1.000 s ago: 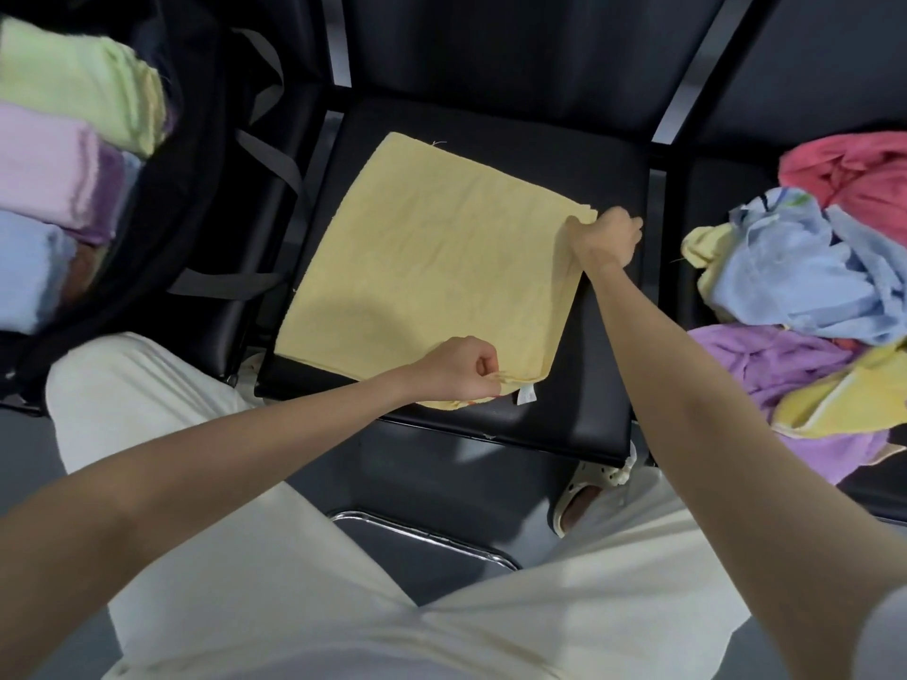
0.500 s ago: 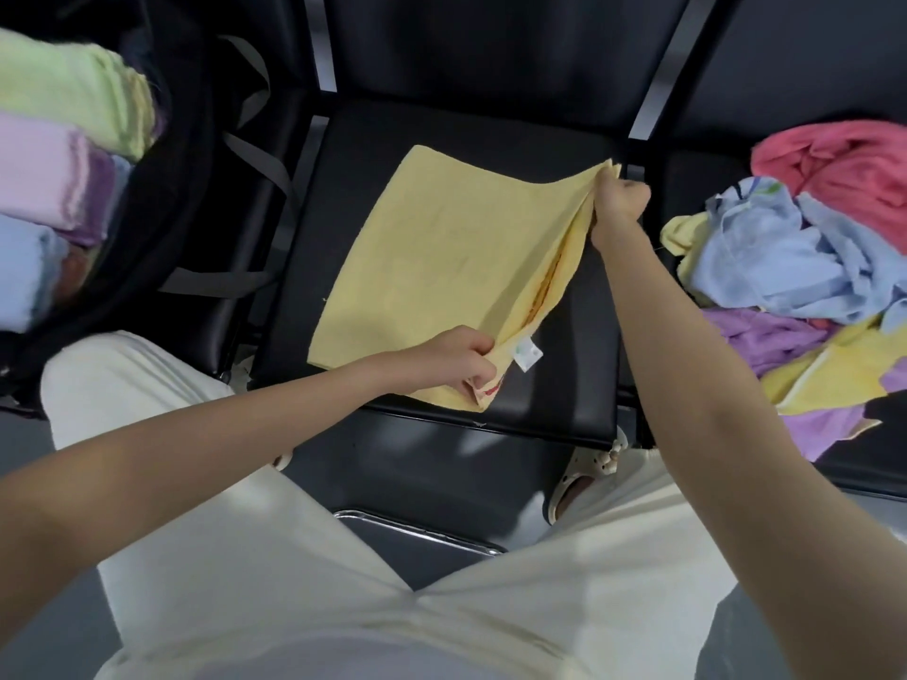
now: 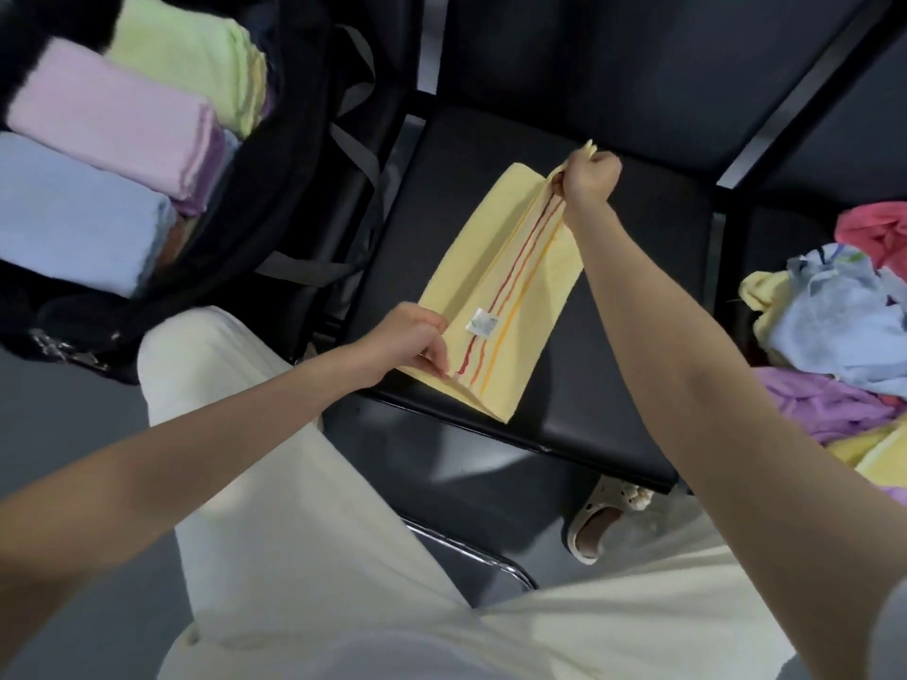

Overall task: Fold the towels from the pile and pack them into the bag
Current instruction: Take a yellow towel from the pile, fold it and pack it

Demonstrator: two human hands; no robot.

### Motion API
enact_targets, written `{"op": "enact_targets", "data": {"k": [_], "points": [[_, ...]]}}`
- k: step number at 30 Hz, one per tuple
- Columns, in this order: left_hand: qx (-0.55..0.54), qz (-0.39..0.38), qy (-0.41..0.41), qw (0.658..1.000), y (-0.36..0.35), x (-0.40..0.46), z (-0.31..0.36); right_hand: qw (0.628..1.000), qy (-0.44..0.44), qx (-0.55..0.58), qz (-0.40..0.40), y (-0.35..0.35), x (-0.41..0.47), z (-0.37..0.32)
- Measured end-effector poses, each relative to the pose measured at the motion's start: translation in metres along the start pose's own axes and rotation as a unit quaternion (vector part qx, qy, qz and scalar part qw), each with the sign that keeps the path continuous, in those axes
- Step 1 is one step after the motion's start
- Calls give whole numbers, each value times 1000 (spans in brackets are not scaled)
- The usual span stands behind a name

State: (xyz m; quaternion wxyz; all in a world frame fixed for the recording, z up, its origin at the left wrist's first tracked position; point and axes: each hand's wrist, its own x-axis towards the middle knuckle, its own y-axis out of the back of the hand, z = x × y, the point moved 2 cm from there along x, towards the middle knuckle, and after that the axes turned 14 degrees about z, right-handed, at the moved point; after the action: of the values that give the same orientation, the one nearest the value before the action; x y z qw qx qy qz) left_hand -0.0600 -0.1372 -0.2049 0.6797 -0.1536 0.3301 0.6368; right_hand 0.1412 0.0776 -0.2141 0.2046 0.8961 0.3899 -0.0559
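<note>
Yellow towel (image 3: 495, 296) now half-flipped over on seat (image 3: 633, 267) — L hand (image 3: 410, 338) & R hand (image 3: 589, 181) pinching its corners; fold nearly done.

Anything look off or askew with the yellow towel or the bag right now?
Nothing stands out. The yellow towel is mid-fold on the black seat, pinched by the left hand and right hand. Folded towels sit neatly in the black bag.

- Black padded seat (image 3: 613, 306): positioned centrally, backrest behind.
- Chrome frame tube (image 3: 471, 552): located below the seat's front edge.
- Beige perforated sandal (image 3: 606, 520): placed on the grey floor (image 3: 64, 434).
</note>
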Motion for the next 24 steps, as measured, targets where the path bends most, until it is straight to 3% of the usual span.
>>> {"op": "enact_targets", "data": {"k": [5,8,12,16,19,24], "points": [[-25,62,92,993,25,17,-27,998,-35,-38,-25,-49,-13,25],[30,65,110,991,32,21,-34,994,-69,-63,-48,-61,-19,35],[159,73,57,983,41,17,-41,993,-37,-94,-68,-53,-30,35],[261,159,-28,952,48,10,-38,977,113,-165,-69,-9,-63,38],[273,209,-79,936,42,12,-36,953,197,-228,-42,38,-96,63],[303,254,-102,913,28,12,-41,945,178,-275,17,105,-152,117]]}}
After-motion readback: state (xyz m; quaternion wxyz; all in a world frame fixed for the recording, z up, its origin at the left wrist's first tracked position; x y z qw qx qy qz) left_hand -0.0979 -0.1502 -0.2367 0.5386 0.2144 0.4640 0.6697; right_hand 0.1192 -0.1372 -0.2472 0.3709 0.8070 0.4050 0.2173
